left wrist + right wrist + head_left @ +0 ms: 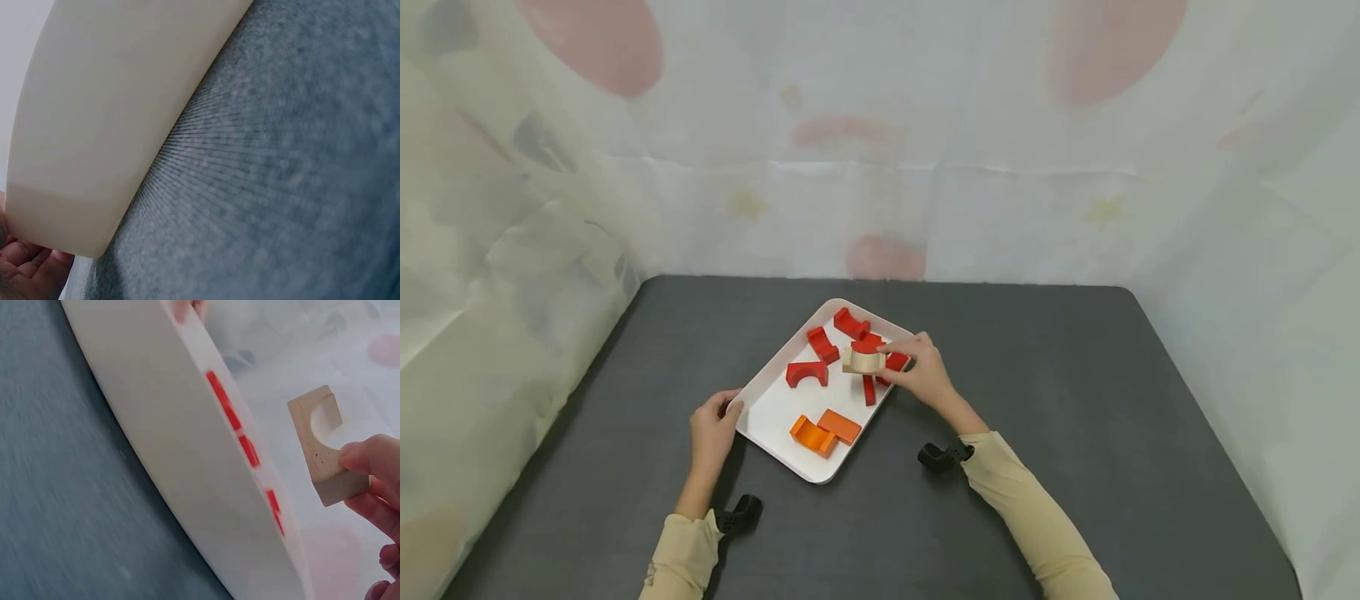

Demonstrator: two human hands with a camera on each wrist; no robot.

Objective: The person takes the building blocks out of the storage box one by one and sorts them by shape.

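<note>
Pale sheeting hangs round a dark grey bench (1075, 400). The right hand (925, 372) pinches a pale wooden block (863, 360) over the white tray (772, 406); light, stiff, best held by its flat sides. The left hand (715, 429) grips the tray's rim.

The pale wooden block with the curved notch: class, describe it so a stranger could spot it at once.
Start at the white rectangular tray on the dark grey table. Near its far right edge, the right hand pinches the pale wooden block with the curved notch above the red blocks. It alone is unpainted; every other block is red or orange.
</note>
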